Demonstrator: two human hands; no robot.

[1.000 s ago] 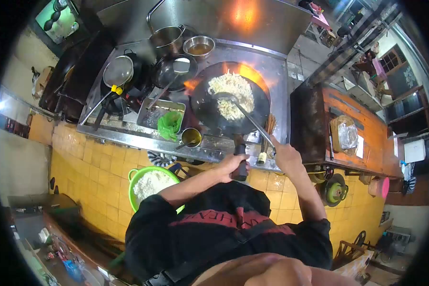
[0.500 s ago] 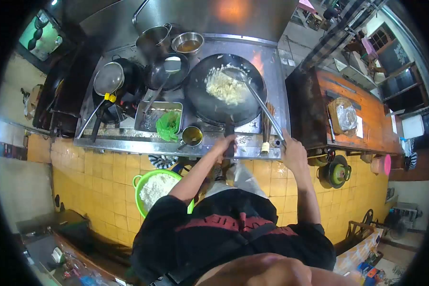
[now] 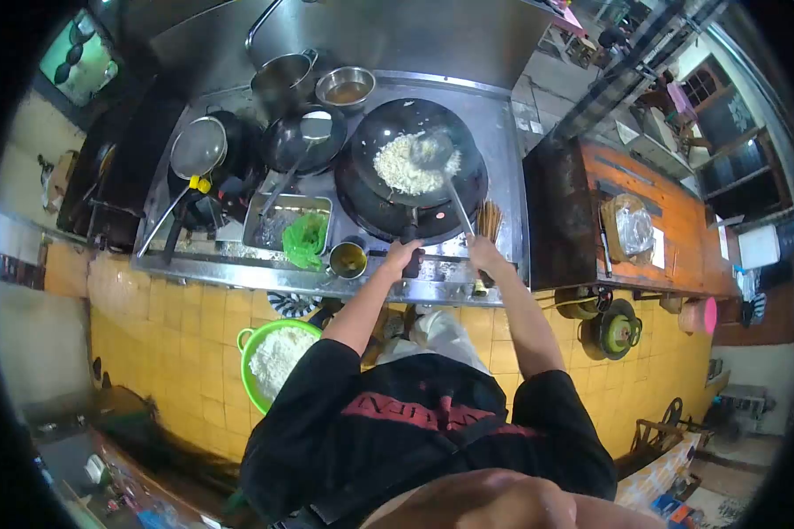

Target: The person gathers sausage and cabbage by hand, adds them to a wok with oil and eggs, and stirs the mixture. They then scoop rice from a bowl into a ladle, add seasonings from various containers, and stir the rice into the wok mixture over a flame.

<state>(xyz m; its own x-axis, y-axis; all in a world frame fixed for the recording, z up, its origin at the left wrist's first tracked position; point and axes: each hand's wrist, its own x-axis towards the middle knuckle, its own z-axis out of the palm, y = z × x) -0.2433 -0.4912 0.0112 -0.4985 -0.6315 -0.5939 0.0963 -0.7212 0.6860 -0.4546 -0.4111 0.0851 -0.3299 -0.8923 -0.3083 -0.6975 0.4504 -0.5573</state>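
Stainless-steel stove top (image 3: pixel 501 145) is spreading out ahead.
Left hand (image 3: pixel 403 258) is gripping round black wok (image 3: pixel 415 119) by its handle; right hand (image 3: pixel 483 255) is gripping long-handled silver metal ladle (image 3: pixel 460 207); white grainy food (image 3: pixel 401 169) is lying in wok, beyond both hands' fingertips.

1. Black shirt (image 3: pixel 362 445): a band of large red lettering (image 3: pixel 406 409) ran across its front; the cloth's folds bent the letters, and no whole word could be read for certain.
2. Dark panel (image 3: pixel 737 123), in the background at the upper right: its pale marks looked like writing but were too small and blurred to make out.
3. White sheet (image 3: pixel 658 249), on the orange table (image 3: pixel 688 194): any print on it could not be made out.
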